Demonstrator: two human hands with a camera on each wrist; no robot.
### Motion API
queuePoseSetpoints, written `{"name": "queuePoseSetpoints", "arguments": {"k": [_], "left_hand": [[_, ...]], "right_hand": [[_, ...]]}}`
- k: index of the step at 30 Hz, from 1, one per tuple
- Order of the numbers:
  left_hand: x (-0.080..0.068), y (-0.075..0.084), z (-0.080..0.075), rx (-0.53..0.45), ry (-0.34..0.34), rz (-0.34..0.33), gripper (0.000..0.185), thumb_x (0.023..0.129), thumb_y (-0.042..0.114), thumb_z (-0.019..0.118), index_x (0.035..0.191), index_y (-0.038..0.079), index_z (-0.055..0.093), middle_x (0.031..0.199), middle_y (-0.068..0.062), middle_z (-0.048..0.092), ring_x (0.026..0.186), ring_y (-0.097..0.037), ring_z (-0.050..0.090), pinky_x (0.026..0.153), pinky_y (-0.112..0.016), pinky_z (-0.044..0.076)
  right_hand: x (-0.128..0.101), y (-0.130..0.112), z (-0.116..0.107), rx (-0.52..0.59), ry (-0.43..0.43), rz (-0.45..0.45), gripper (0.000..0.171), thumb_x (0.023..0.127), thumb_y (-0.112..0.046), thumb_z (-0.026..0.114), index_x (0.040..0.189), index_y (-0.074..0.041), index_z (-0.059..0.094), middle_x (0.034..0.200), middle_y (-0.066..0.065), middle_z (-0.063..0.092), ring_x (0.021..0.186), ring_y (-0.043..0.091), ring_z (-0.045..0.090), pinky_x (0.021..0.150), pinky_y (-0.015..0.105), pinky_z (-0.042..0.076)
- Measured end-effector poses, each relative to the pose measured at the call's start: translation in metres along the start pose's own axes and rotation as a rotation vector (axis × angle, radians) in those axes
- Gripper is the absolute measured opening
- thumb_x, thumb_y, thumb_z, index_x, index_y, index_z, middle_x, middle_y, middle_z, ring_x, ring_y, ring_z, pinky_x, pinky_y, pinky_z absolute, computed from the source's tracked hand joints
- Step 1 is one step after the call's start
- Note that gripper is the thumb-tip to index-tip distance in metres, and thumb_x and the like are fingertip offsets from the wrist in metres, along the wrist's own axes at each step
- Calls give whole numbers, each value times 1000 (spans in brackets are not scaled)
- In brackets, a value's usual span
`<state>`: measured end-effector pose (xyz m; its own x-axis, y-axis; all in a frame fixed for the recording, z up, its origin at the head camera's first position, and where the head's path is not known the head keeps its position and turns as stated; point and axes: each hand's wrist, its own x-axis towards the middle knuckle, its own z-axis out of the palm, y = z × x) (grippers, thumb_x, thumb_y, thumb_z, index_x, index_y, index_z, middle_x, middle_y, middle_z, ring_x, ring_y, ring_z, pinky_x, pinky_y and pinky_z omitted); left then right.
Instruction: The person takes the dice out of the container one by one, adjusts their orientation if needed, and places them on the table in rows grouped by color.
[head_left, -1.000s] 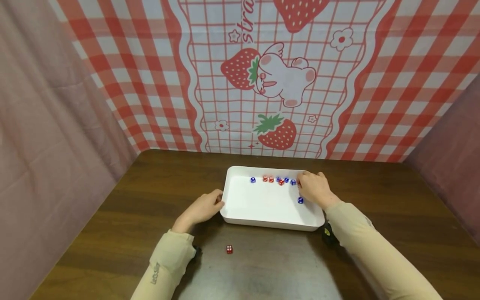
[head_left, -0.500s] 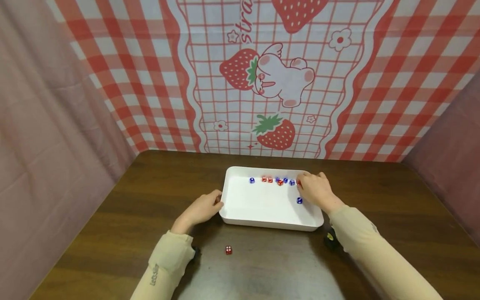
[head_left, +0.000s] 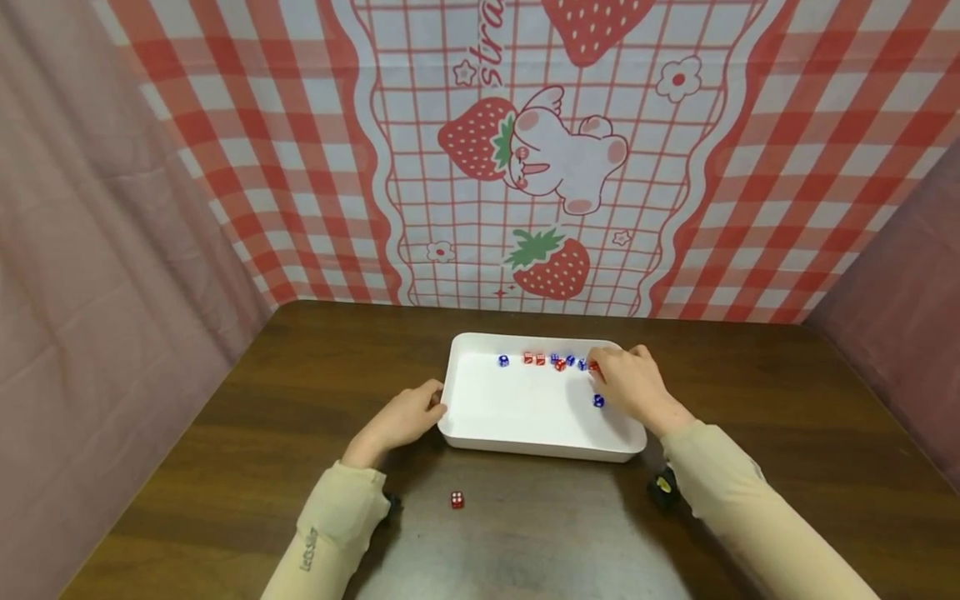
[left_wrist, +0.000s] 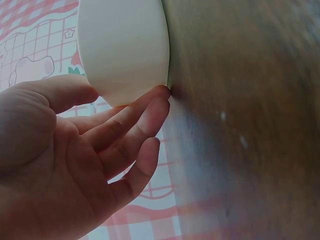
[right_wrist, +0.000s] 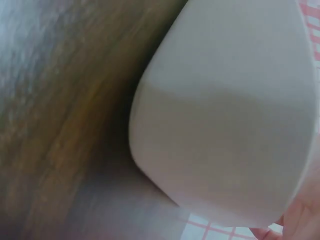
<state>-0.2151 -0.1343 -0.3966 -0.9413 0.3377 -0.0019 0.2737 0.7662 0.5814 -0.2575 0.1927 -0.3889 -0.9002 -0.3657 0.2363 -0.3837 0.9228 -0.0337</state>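
Tray (head_left: 480, 421): smooth white plastic, slight sheen. Table (head_left: 300, 375): dark wood grain, semi-gloss. Dice (head_left: 457, 499): translucent glossy plastic.

We see a dark brown wooden table (head_left: 247, 433) with a glossy patch of reflected light along its near edge. Behind it hangs a red-and-white gingham backdrop (head_left: 787, 167) printed with strawberries, small flowers and a white rabbit (head_left: 562, 158). Plain pink cloth (head_left: 97, 275) closes in the left side, and darker mauve cloth (head_left: 900, 325) the right.
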Motion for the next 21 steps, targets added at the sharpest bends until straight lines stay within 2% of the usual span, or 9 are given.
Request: {"name": "queuePoseSetpoints", "arguments": {"k": [7, 21], "left_hand": [[1, -1, 0, -9, -12, -9, 25, 90, 14, 52, 112, 3, 53, 83, -2, 59, 66, -12, 48, 63, -28, 41], [-2, 2, -2, -6, 1, 9, 23, 89, 13, 53, 109, 2, 54, 80, -2, 58, 66, -13, 49, 62, -28, 41]], "right_hand": [[-6, -10, -4, 6, 54, -37, 11, 86, -16, 60, 93, -8, 63, 86, 6, 66, 77, 21, 60, 79, 47, 34], [-12, -27, -7, 6, 137, -116, 7, 84, -19, 63, 87, -12, 65, 78, 1, 66, 74, 18, 62, 77, 42, 34]]}}
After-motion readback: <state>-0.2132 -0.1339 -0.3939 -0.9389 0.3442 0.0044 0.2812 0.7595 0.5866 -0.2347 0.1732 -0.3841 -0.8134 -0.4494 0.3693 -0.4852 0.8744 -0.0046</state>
